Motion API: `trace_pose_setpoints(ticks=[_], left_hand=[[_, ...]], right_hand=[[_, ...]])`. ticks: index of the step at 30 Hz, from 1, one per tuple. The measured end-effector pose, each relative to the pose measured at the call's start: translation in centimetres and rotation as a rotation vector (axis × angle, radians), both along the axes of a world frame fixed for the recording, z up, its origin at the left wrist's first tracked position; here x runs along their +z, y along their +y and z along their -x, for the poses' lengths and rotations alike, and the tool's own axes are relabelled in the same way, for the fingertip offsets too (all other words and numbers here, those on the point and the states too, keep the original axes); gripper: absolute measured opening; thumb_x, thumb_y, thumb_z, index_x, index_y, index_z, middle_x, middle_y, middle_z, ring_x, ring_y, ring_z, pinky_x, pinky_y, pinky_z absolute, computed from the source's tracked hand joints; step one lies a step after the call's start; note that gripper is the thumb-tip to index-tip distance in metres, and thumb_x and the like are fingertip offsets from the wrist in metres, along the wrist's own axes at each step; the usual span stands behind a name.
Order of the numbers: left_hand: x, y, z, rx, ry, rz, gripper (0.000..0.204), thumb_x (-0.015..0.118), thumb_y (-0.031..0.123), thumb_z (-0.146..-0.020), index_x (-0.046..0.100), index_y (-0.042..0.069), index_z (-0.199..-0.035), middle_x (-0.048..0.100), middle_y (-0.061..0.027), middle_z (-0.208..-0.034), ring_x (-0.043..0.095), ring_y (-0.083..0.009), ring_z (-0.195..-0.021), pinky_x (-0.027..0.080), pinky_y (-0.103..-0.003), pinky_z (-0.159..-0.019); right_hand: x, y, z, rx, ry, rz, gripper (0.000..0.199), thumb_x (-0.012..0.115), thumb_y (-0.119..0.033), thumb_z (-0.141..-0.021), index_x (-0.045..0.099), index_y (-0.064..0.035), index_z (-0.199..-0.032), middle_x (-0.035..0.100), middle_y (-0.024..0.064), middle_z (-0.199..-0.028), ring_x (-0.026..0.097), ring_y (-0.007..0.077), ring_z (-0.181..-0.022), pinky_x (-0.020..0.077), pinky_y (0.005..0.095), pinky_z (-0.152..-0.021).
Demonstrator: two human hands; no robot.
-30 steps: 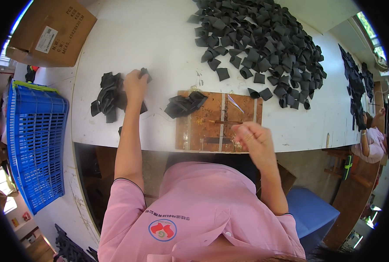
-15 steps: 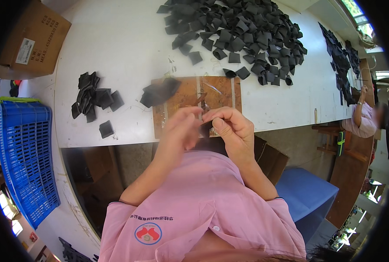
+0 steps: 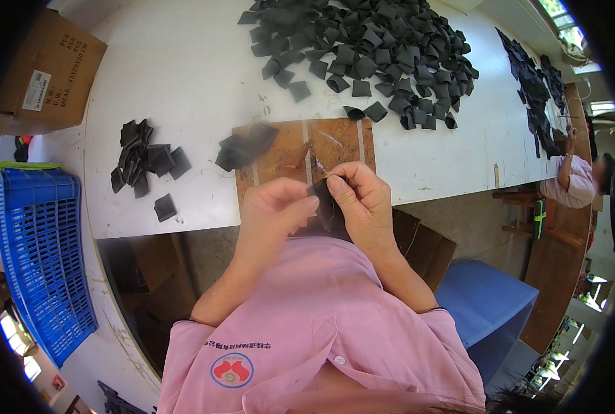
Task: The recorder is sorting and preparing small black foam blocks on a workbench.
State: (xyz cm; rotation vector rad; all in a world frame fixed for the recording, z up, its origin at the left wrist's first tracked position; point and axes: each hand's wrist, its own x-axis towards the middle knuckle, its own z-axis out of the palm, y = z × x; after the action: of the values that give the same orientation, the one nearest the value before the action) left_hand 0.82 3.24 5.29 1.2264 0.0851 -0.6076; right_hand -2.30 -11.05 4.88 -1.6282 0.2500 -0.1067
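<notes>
Hands come first in our count, and we see two: the left hand (image 3: 271,210) and the right hand (image 3: 366,203), close together over the table's near edge. Between them is one piece (image 3: 326,207), just nearer than the board (image 3: 356,150). The left hand pinches the piece's left edge, thumb uppermost, its other fingers curled. The right hand has thumb and forefinger pressed together at the far right corner of the piece; whether they grip a thread there too, we cannot tell.

On the table (image 3: 204,83) we count one heap (image 3: 404,58) far off, its members too many and too overlapped to number; two loose tubes (image 3: 375,112) at its near side; one stack (image 3: 242,148), blurred, across the board's left edge; one pile (image 3: 159,159) to the left; and one stray (image 3: 164,207) nearer than that pile. The board is single and brown, with three pale strips. We also find one box (image 3: 62,55) far left, one blue basket (image 3: 42,178) left, one blue stool (image 3: 487,297) near right, and one co-worker (image 3: 573,181) at the far right.

The piece looks black, matt and narrow, with a thin pale line down its right part; its near end blurs into shadow.
</notes>
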Motion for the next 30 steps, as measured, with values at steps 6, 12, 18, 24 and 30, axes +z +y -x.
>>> trace_pose_setpoints(ticks=[6, 12, 18, 24, 30], left_hand=[[-0.6, 0.3, -0.4, 0.051, -0.061, -0.091, 0.006, 0.061, 0.004, -0.077, 0.060, -0.002, -0.077, 0.059, -0.0055, -0.061, 0.054, -0.0081, -0.051, 0.041, -0.017, -0.043], [0.4, -0.5, -0.2, 0.038, -0.126, -0.081, 0.006, 0.060, 0.005, -0.076, 0.061, -0.001, -0.078, 0.059, -0.0039, -0.064, 0.056, -0.0082, -0.055, 0.043, -0.019, -0.048], [-2.4, -1.0, 0.6, 0.154, -0.664, -0.470, 0.004, 0.057, 0.000, -0.079, 0.057, -0.002, -0.083, 0.059, -0.0046, -0.065, 0.054, -0.0071, -0.050, 0.042, -0.016, -0.043], [-0.2, -1.4, -0.9, 0.279, -0.004, 0.193, 0.011, 0.054, -0.005, -0.077, 0.052, -0.001, -0.087, 0.058, -0.0054, -0.072, 0.037, -0.0020, -0.039, 0.027, -0.015, -0.034], [-1.5, -1.2, -0.8, 0.172, -0.191, 0.004, 0.014, 0.051, -0.006, -0.075, 0.050, 0.000, -0.087, 0.058, -0.0055, -0.079, 0.040, -0.0013, -0.044, 0.028, -0.014, -0.038]], right_hand=[[-0.5, 0.1, -0.3, -0.120, -0.273, 0.487, 0.016, 0.061, -0.009, -0.077, 0.054, 0.0006, -0.088, 0.053, 0.0086, -0.075, 0.050, 0.0159, -0.058, 0.0421, 0.0248, -0.050], [0.1, 0.7, 0.1, 0.014, -0.371, 0.439, 0.020, 0.067, -0.011, -0.070, 0.058, -0.0001, -0.085, 0.052, 0.0095, -0.078, 0.053, 0.0195, -0.061, 0.0425, 0.0273, -0.048], [-0.2, 1.0, -0.8, -0.035, -0.494, 0.667, 0.017, 0.065, -0.003, -0.066, 0.058, 0.0000, -0.082, 0.051, 0.0100, -0.076, 0.052, 0.0220, -0.060, 0.0425, 0.0299, -0.048], [-1.5, 1.1, -1.8, -0.187, -0.540, 0.916, 0.012, 0.060, 0.003, -0.066, 0.058, 0.0005, -0.077, 0.052, 0.0073, -0.071, 0.050, 0.0177, -0.057, 0.0407, 0.0275, -0.047], [-1.3, -0.5, -1.5, 0.140, 0.269, -1.057, 0.008, 0.061, -0.001, -0.071, 0.058, -0.0004, -0.079, 0.050, -0.0023, -0.067, 0.040, 0.0063, -0.054, 0.0338, 0.0200, -0.050]])
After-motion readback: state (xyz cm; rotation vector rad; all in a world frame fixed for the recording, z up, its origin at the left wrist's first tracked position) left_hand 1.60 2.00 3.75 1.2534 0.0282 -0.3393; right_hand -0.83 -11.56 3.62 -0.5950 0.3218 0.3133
